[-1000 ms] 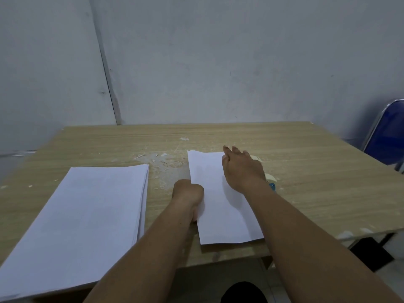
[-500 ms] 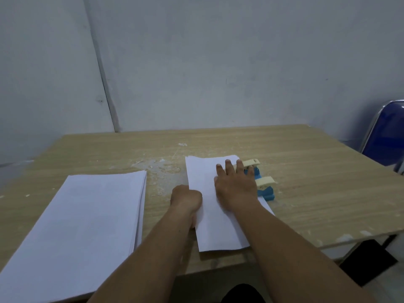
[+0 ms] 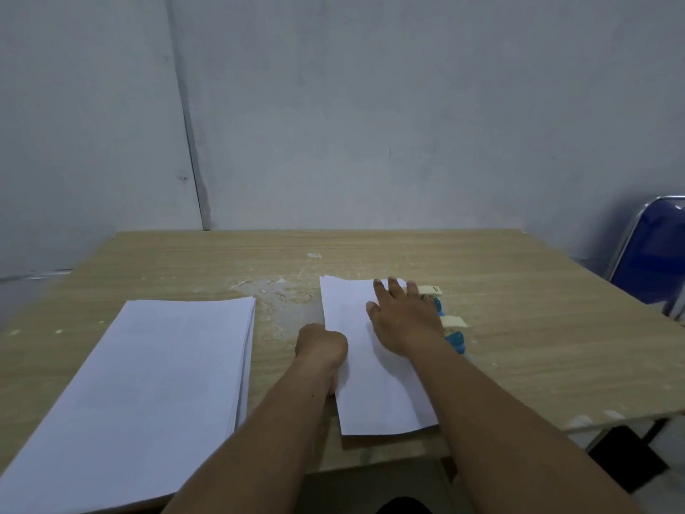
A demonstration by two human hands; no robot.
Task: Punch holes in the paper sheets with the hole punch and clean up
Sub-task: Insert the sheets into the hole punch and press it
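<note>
Right hand move: right hand (image 3: 404, 320) is off the hole punch (image 3: 456, 341) and now lies just left of it on the single sheet (image 3: 374, 387); both cream levers are uncovered.
Right hand grip: flat, fingers spread, palm pressing the sheet down; it holds nothing.
Left hand: left hand (image 3: 321, 345) is left of the punch, at the sheet's far edge from it; its fingers are curled, but whether they pinch that edge cannot be told.
Sheet: lies on the table (image 3: 537, 328) with its right edge at the punch; the wrist hides whether it sits in the slot.
Stack: paper stack (image 3: 148, 383) is well left of the punch, apart from the sheet.
Step (judged): squaring the sheet's edge to the punch.
Do it well: push the edge fully home and parallel to the punch, pin the sheet flat, then press the levers straight down.
Risk: the sheet skews if one hand drags.
Cleanup: scraps (image 3: 274, 291) lie left of the punch, beyond the sheet.
</note>
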